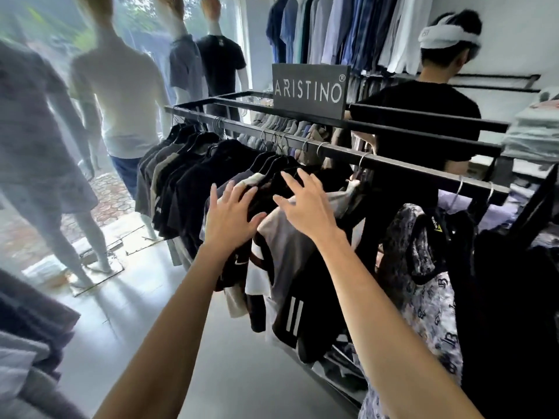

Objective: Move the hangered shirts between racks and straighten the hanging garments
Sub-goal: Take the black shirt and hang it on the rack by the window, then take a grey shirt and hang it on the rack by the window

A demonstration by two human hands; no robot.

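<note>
A black metal rack [393,164] crosses the view from left to right, with several dark shirts [187,176] hanging on hangers along its front bar. My left hand [231,214] is spread with straight fingers against the shoulder of a black shirt in the middle group. My right hand [305,204] is also spread, its fingers over a grey-and-white shirt [290,237] beside it. Neither hand grips anything. A patterned white-and-blue shirt [423,267] hangs further right on the same bar.
A person in a black shirt [423,116] stands behind the rack, facing away. A dark brand sign [308,89] sits on the rack top. Mannequins [121,101] stand at the left by the window. More shirts hang on the wall rail [332,28]. Folded clothes [532,131] lie at right.
</note>
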